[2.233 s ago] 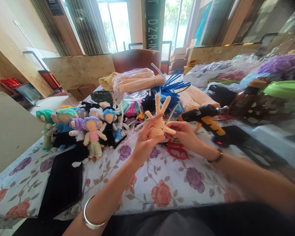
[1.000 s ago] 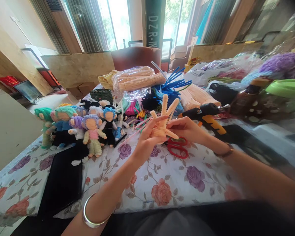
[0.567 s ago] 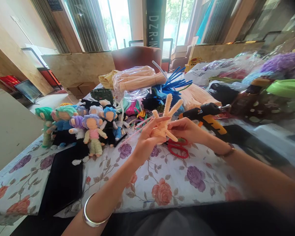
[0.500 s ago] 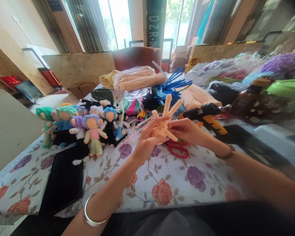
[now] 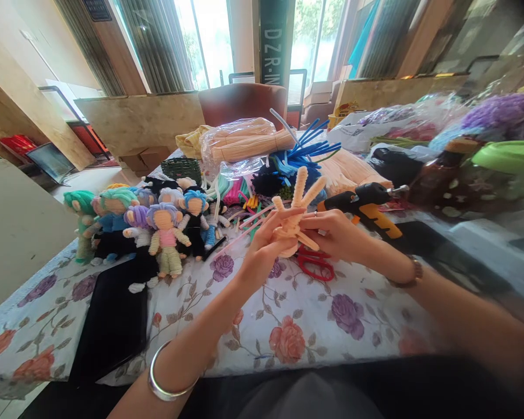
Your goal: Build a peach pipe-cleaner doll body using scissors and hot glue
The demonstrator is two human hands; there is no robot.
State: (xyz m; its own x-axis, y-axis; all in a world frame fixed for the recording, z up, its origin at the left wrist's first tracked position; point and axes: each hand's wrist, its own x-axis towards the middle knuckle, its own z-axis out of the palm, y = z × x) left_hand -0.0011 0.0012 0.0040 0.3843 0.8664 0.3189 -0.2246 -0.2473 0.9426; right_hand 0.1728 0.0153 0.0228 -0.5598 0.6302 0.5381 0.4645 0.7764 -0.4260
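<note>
Between my hands is a peach doll body of fuzzy pipe cleaners point(image 5: 298, 189), its limbs sticking up and out. My left hand point(image 5: 266, 235) is closed round its lower left part, with the thumb and fingers pressed on it. My right hand point(image 5: 338, 230) pinches it from the right side, near a short limb that points down right. Some fingertips are hidden behind the doll body. Red-handled scissors point(image 5: 315, 265) lie on the flowered tablecloth point(image 5: 244, 355) just below my right hand, their blades out of sight.
Several finished pipe cleaner dolls point(image 5: 166, 238) stand at left beside a black tablet-like slab point(image 5: 113, 320). A glue gun point(image 5: 371, 203) lies right of my hands. Behind are blue pipe cleaners point(image 5: 310, 145) and wrapped peach bundles point(image 5: 248, 142). Plastic-wrapped materials point(image 5: 419, 122) crowd the right.
My right hand has turned slightly and shifted a little right and down, its fingers now further round the doll body. The doll body has tilted slightly; my left hand stays closed on it.
</note>
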